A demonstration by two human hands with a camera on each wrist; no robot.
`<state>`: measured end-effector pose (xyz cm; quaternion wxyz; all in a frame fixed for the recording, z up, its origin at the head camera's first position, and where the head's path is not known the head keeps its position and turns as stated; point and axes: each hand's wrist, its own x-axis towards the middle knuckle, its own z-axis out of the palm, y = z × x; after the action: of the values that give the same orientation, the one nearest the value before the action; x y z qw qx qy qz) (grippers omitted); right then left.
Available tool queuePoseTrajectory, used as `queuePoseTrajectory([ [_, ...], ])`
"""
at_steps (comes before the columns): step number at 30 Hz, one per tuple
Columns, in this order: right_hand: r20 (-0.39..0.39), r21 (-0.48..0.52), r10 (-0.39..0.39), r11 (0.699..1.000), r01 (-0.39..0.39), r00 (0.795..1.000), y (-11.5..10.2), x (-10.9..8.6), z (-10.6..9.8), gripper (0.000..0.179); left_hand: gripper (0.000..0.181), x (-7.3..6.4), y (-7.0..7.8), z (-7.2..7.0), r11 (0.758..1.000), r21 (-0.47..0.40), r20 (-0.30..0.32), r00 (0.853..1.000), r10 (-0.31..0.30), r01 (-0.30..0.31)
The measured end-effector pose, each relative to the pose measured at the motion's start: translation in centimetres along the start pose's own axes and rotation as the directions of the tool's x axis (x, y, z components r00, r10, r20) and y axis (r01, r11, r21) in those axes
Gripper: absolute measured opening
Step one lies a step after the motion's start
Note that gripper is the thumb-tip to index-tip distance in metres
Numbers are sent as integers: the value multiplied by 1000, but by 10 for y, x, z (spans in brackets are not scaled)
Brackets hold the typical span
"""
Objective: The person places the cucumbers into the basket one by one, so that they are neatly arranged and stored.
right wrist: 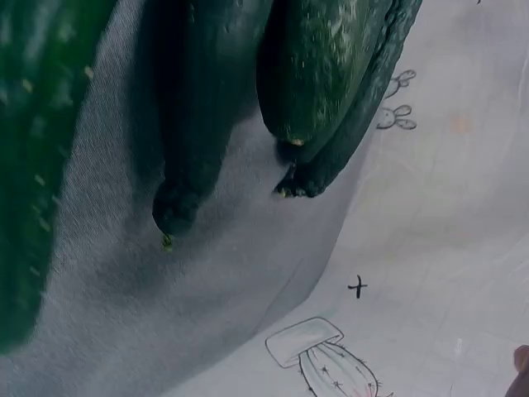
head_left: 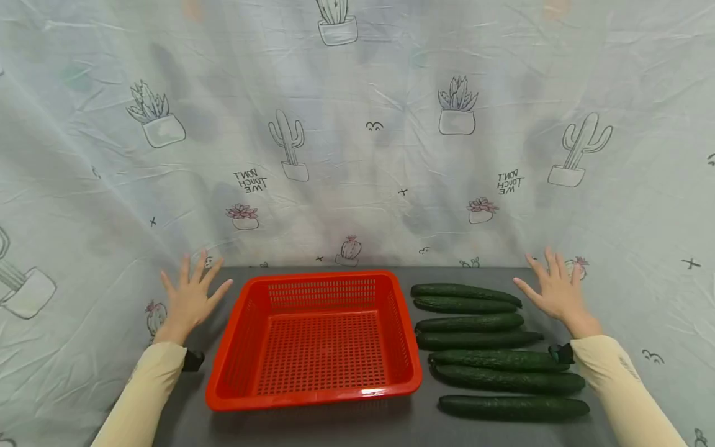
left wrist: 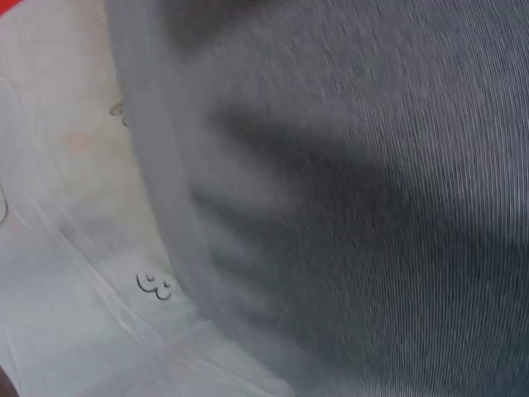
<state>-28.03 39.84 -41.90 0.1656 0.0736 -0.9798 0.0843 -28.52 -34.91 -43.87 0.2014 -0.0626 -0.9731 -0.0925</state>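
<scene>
My left hand (head_left: 191,299) hangs to the left of a red plastic basket (head_left: 410,335), its fingers spread and holding nothing. Its shadow falls on the grey tabletop (left wrist: 372,207) in the left wrist view. Over on the other side, my right hand (head_left: 558,292) is spread just as wide, beyond the right ends of several cucumbers (head_left: 469,323). These dark green cucumbers lie roughly parallel, stacked front to back beside the basket. The right wrist view shows cucumber ends (right wrist: 186,165) close up, with a fingertip (right wrist: 521,364) at its lower right edge.
A pale curtain (head_left: 346,155) printed with cactus drawings hangs behind the table and along both sides. The basket has slotted walls and a gridded floor with nothing on it. The nearest cucumber (head_left: 514,407) lies a little apart from the others.
</scene>
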Motion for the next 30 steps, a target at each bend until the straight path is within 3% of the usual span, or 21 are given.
queuePoseTrajectory([
  [8,-11,57,-19,998,20,1000,-6,-26,4,73,66,-10,19,-1,991,-129,74,997,-14,23],
  [15,-26,86,-40,995,42,999,-15,-42,2,71,66,-18,28,1,961,-274,111,994,-12,43],
  [19,-44,101,-61,993,66,997,-22,-49,0,69,70,-24,29,1,935,-344,162,986,-28,83],
  [25,-103,66,-124,989,131,987,-34,-61,-4,70,76,-35,30,1,871,-470,274,962,-14,147],
  [30,-88,53,-117,991,122,989,-44,-76,-4,70,76,-45,37,-2,840,-510,319,948,-12,183],
])
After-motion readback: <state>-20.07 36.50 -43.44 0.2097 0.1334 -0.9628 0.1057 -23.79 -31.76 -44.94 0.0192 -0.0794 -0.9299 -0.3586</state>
